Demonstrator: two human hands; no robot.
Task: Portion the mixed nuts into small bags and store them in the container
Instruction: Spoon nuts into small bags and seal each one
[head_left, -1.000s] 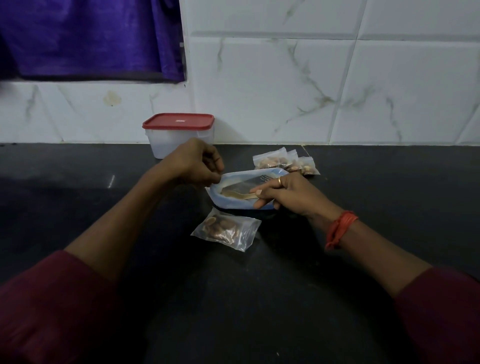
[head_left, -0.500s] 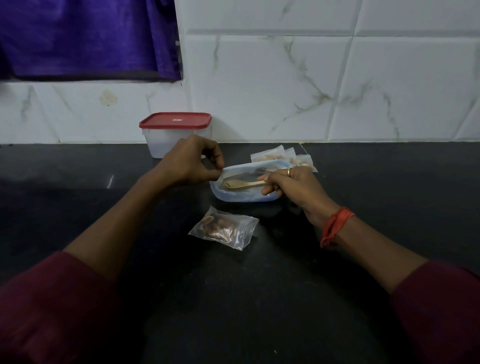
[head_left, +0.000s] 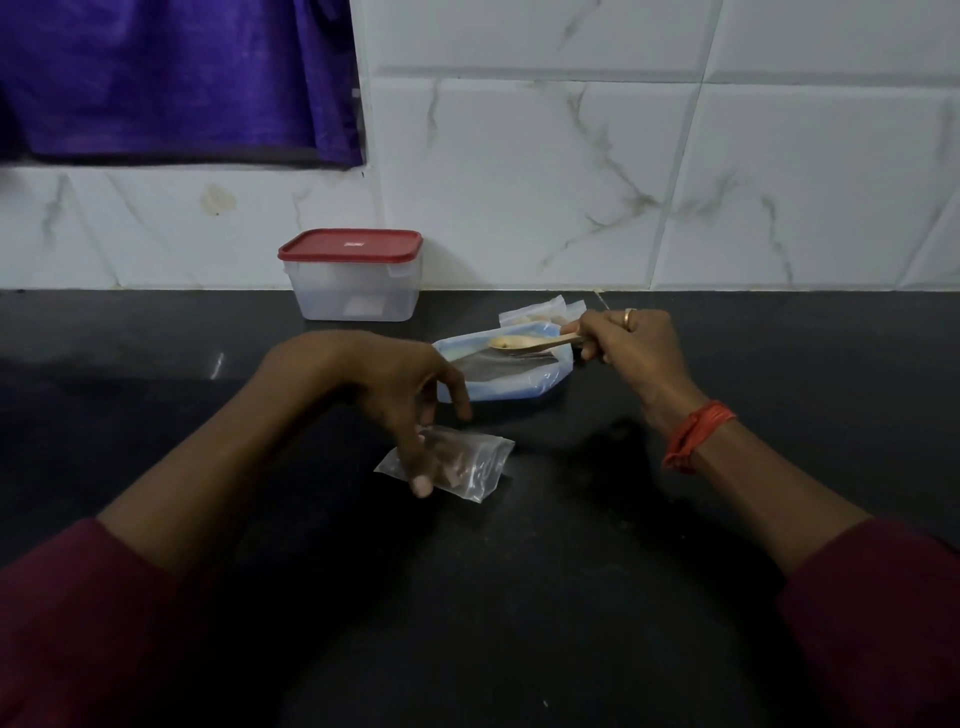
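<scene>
A small clear bag of nuts (head_left: 475, 462) lies on the black counter (head_left: 571, 597). My left hand (head_left: 384, 389) hovers over it with fingers spread downward, thumb at the bag's near edge. My right hand (head_left: 631, 340) grips a wooden spoon (head_left: 524, 342) carrying a nut above the large blue-edged nut pouch (head_left: 498, 387). More small filled bags (head_left: 535, 315) lie behind the pouch. The clear container with a red lid (head_left: 353, 275) stands closed by the wall.
A white marble-tiled wall (head_left: 623, 182) backs the counter, with purple cloth (head_left: 171, 78) hanging at upper left. Dark counter surface stretches to the left, right and front of the bags.
My left hand let go of the pouch's rim and moved down to the small bag. My right hand lifted the spoon out of the pouch toward the right.
</scene>
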